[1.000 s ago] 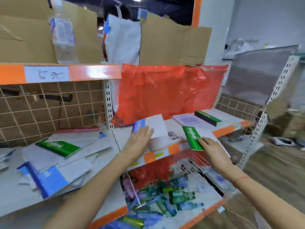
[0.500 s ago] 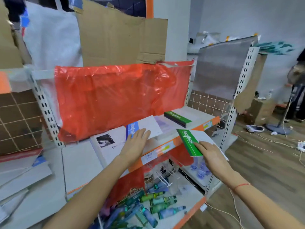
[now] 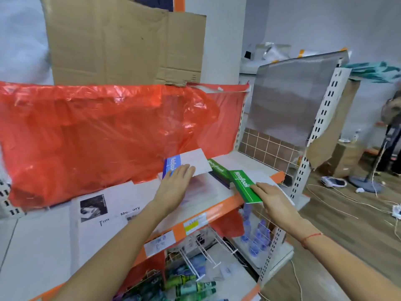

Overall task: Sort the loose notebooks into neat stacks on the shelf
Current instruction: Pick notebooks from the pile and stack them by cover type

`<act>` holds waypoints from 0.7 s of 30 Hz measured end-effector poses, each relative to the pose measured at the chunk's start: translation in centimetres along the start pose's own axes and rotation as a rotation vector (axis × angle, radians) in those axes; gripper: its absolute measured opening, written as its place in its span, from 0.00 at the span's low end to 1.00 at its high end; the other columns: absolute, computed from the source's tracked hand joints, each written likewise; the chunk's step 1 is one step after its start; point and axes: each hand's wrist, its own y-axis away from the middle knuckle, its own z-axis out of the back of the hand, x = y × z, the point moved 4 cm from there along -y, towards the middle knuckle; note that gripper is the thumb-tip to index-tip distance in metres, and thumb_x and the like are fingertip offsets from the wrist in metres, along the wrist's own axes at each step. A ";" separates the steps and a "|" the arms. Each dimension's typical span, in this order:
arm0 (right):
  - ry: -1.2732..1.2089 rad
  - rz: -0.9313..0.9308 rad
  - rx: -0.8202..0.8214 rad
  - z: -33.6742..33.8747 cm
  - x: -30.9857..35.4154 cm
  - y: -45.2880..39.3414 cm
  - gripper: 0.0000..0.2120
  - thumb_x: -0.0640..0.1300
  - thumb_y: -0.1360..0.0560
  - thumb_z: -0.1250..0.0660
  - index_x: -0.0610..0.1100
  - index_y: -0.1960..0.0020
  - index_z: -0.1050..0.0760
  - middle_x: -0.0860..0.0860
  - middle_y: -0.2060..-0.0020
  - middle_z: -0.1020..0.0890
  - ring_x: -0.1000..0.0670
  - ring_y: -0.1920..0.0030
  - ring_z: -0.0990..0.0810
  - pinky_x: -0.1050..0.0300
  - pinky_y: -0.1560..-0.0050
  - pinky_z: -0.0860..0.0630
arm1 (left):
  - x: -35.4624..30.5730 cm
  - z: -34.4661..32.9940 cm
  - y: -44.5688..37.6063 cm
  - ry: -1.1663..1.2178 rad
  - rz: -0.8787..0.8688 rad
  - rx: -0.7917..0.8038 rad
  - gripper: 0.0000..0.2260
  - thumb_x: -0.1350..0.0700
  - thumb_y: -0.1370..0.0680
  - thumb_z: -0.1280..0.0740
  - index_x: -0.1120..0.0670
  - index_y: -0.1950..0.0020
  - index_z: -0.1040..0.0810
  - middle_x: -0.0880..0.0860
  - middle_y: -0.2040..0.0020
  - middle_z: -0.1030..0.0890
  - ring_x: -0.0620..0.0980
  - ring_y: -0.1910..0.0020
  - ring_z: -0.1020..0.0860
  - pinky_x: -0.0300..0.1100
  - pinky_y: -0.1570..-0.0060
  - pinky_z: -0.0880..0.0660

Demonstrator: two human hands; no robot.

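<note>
My left hand (image 3: 175, 186) lies flat with straight fingers on a blue-spined notebook (image 3: 189, 162) with a white cover, on the white shelf (image 3: 256, 168). My right hand (image 3: 273, 201) grips a green-spined notebook (image 3: 244, 185) by its near edge, held at the shelf's front right corner. A second green notebook (image 3: 217, 168) lies on a dark stack further back on the shelf. A white notebook with a black-and-white picture (image 3: 104, 210) lies flat to the left.
Red plastic sheeting (image 3: 97, 135) hangs behind the shelf, cardboard (image 3: 121, 42) above it. The shelf has an orange front strip (image 3: 219, 210) with labels. Below, a lower shelf holds several bottles (image 3: 191, 285). Cables and a fan base (image 3: 366, 185) lie on the wooden floor at right.
My view swung right, away from the left shelf bay. My left hand stayed on the blue notebook; my right hand carried the green notebook slightly closer to the shelf's right end.
</note>
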 end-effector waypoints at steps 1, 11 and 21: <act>-0.012 0.010 0.020 -0.7 -0.4 -0.7 0.39 0.23 0.52 0.28 0.36 0.41 0.23 0.37 0.48 0.19 0.37 0.50 0.19 0.41 0.57 0.20 | 0.1 -0.3 0.0 -0.014 -0.010 -0.002 0.33 0.73 0.43 0.32 0.57 0.39 0.33 0.60 0.44 0.20 0.58 0.48 0.19 0.48 0.57 0.22; -0.138 0.202 0.059 -6.2 -4.0 -10.7 0.38 0.23 0.49 0.31 0.36 0.39 0.25 0.37 0.47 0.20 0.36 0.48 0.20 0.40 0.52 0.22 | 0.1 -2.8 -2.9 -0.129 0.069 -0.006 0.37 0.72 0.46 0.27 0.56 0.39 0.30 0.56 0.43 0.20 0.54 0.49 0.22 0.40 0.57 0.24; -0.255 0.562 0.302 -12.7 -6.7 -16.6 0.33 0.28 0.31 0.41 0.42 0.27 0.38 0.42 0.36 0.27 0.41 0.38 0.28 0.45 0.41 0.29 | -3.1 -4.9 -4.5 -0.161 0.411 -0.013 0.25 0.67 0.33 0.36 0.54 0.37 0.31 0.55 0.40 0.22 0.54 0.50 0.20 0.44 0.57 0.23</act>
